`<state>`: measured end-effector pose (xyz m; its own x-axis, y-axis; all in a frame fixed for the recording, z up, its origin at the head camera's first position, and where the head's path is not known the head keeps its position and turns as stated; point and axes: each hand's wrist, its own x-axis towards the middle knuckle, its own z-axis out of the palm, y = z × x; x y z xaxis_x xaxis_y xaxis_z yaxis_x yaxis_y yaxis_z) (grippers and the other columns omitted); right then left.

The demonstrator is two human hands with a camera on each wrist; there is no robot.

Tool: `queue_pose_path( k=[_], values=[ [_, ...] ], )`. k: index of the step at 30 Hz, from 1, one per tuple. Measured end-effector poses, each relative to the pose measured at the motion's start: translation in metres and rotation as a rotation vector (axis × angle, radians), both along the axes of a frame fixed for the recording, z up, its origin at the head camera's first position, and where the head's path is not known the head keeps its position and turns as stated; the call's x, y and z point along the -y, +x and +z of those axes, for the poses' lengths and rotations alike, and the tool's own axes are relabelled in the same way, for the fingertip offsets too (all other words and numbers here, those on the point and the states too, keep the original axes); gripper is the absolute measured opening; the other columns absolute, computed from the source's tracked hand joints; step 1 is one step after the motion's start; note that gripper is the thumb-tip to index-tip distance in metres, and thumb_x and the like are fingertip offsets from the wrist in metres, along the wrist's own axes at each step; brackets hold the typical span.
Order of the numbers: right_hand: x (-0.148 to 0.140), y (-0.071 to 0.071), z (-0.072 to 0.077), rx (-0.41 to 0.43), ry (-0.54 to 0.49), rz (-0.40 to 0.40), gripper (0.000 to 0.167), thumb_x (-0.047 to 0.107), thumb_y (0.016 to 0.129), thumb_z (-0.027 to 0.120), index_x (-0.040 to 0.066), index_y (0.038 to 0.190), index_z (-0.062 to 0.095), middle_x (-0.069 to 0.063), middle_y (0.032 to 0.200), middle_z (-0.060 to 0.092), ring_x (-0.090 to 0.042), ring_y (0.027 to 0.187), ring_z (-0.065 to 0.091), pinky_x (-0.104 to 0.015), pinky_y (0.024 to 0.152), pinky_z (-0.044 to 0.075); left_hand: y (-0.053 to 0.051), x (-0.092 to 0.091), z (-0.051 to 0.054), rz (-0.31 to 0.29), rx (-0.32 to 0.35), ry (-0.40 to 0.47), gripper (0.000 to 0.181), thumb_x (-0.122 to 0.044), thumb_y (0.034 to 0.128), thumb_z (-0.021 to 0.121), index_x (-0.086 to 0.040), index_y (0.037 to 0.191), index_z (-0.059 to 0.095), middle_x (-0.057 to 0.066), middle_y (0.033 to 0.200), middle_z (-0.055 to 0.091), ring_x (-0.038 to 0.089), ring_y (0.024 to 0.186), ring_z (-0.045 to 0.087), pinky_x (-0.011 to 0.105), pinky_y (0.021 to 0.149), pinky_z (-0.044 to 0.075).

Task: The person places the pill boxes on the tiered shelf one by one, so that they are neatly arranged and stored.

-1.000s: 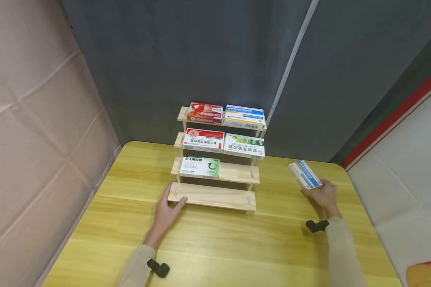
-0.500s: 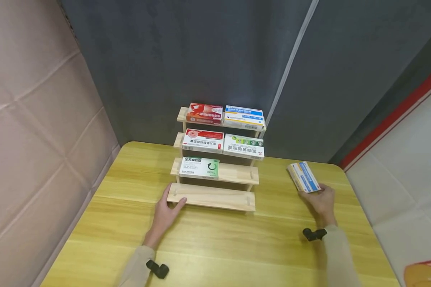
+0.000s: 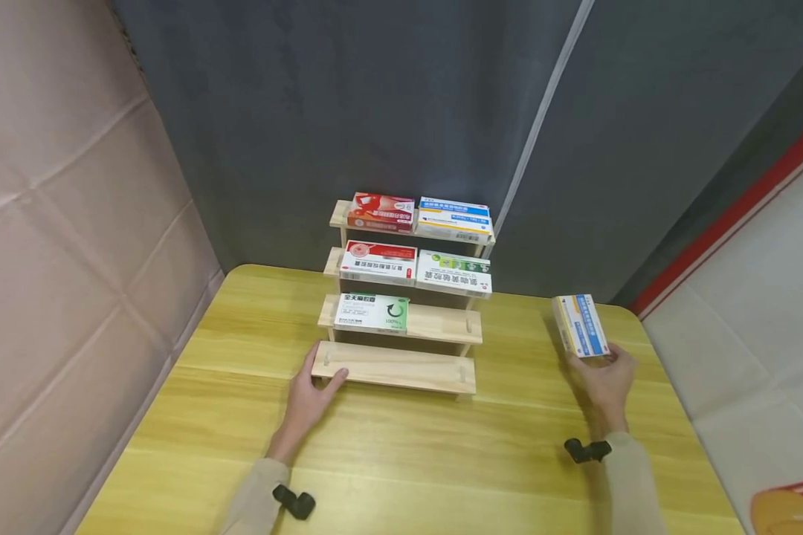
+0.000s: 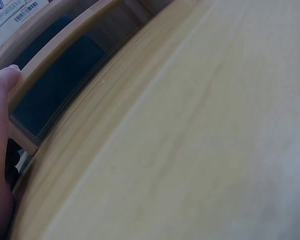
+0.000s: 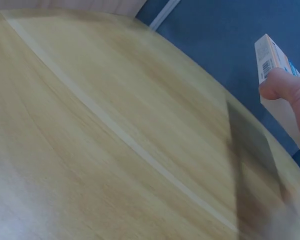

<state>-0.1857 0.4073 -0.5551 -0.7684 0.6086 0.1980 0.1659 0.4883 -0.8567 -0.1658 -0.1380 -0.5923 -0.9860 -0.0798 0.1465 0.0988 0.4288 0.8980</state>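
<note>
My right hand point(image 3: 605, 383) grips the near end of a white and blue medicine box point(image 3: 582, 325), held above the right part of the table. In the right wrist view, the thumb presses on the side of the same box point(image 5: 264, 57), near its barcode. At the left end of a stepped wooden rack point(image 3: 395, 365), my left hand point(image 3: 305, 405) holds the lowest step, thumb on its front edge. The left wrist view shows that thumb point(image 4: 9, 75) against the wood; the other fingers are mostly hidden.
On the rack's top step lie a red box point(image 3: 381, 212) and a blue-white box point(image 3: 455, 219). Below are a red-white box point(image 3: 379, 261) and a green-white box point(image 3: 453, 272), then another green-white box point(image 3: 371, 311). A dark curtain point(image 3: 348, 96) hangs behind the table point(image 3: 401, 461).
The box in my right hand has turned from slanting leftward to pointing nearly straight away from me. It first shifted slightly left, then right. My left hand stays on the rack.
</note>
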Motion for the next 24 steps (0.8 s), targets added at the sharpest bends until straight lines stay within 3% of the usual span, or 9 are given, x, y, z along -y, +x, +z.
queue_pose_path(
  k=[7, 11, 17, 24],
  values=[
    [0.006, 0.007, 0.006, -0.03, 0.048, -0.024, 0.085, 0.023, 0.073, 0.091, -0.007, 0.14, 0.048, -0.016, 0.13, 0.047, -0.021, 0.107, 0.047, -0.021, 0.089, 0.039, 0.0, 0.0, 0.001, -0.003, 0.001, 0.0, 0.091, -0.047, 0.0911, 0.073, -0.016, 0.161, 0.026, 0.022, 0.158, 0.041, 0.045, 0.145, 0.038, 0.062, 0.122, 0.029],
    [0.009, 0.01, 0.012, -0.032, 0.051, -0.021, 0.085, 0.022, 0.073, 0.09, -0.006, 0.14, 0.047, -0.015, 0.131, 0.046, -0.021, 0.108, 0.047, -0.022, 0.092, 0.04, 0.0, 0.0, 0.0, -0.005, 0.004, -0.006, 0.091, -0.048, 0.0909, 0.074, -0.016, 0.161, 0.025, 0.022, 0.158, 0.041, 0.046, 0.145, 0.038, 0.063, 0.121, 0.03],
    [0.013, 0.011, 0.024, -0.11, 0.095, 0.001, 0.081, 0.014, 0.071, 0.089, -0.01, 0.138, 0.05, -0.019, 0.127, 0.051, -0.018, 0.104, 0.048, -0.031, 0.094, 0.044, -0.001, -0.001, -0.001, -0.003, -0.005, -0.002, 0.09, -0.046, 0.0908, 0.074, -0.015, 0.161, 0.027, 0.022, 0.157, 0.042, 0.046, 0.145, 0.04, 0.062, 0.12, 0.032],
    [0.018, 0.014, 0.037, -0.114, 0.091, -0.015, 0.081, 0.017, 0.071, 0.089, -0.005, 0.138, 0.05, 0.005, 0.115, 0.043, -0.003, 0.097, 0.04, -0.027, 0.093, 0.041, -0.001, 0.0, -0.002, -0.004, -0.007, 0.007, 0.09, -0.046, 0.0909, 0.074, -0.015, 0.161, 0.027, 0.022, 0.157, 0.043, 0.045, 0.144, 0.04, 0.061, 0.121, 0.031]
  ],
)
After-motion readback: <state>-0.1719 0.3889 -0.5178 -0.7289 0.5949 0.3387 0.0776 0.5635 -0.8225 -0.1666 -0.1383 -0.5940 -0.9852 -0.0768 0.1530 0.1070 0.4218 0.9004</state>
